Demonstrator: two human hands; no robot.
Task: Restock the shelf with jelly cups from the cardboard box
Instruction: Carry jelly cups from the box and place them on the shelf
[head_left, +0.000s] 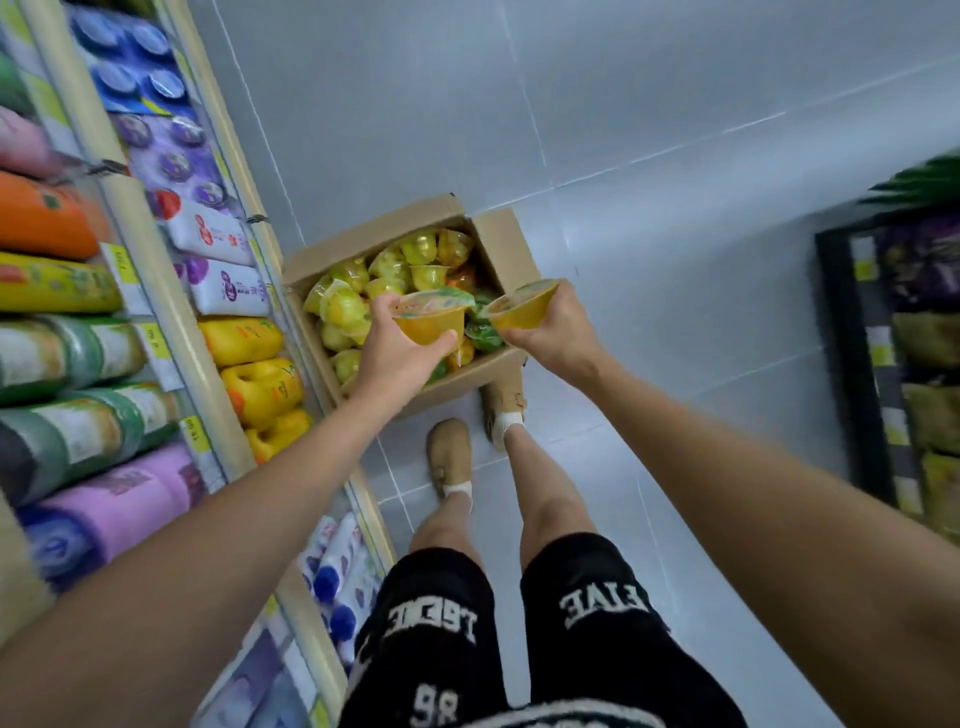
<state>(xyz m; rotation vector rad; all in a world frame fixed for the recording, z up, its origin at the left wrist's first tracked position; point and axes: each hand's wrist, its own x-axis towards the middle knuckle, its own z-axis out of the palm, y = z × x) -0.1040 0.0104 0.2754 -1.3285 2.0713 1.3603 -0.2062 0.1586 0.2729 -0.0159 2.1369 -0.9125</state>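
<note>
An open cardboard box (506, 244) stands on the tiled floor, filled with several yellow, orange and green jelly cups (384, 265). My left hand (395, 348) grips an orange jelly cup (428, 319) above the box's near side. My right hand (550, 332) grips a second orange jelly cup (522, 309) just to the right of the first. Both cups hang over the box, a small gap apart. The shelf (156, 291) runs along the left, stocked with colourful packs.
My feet in tan shoes (449, 457) stand right behind the box. A dark display rack (852, 364) with bagged goods lines the right edge. Grey tiled floor (649, 104) stretches beyond the box. Price tags (156, 343) hang on the shelf rails.
</note>
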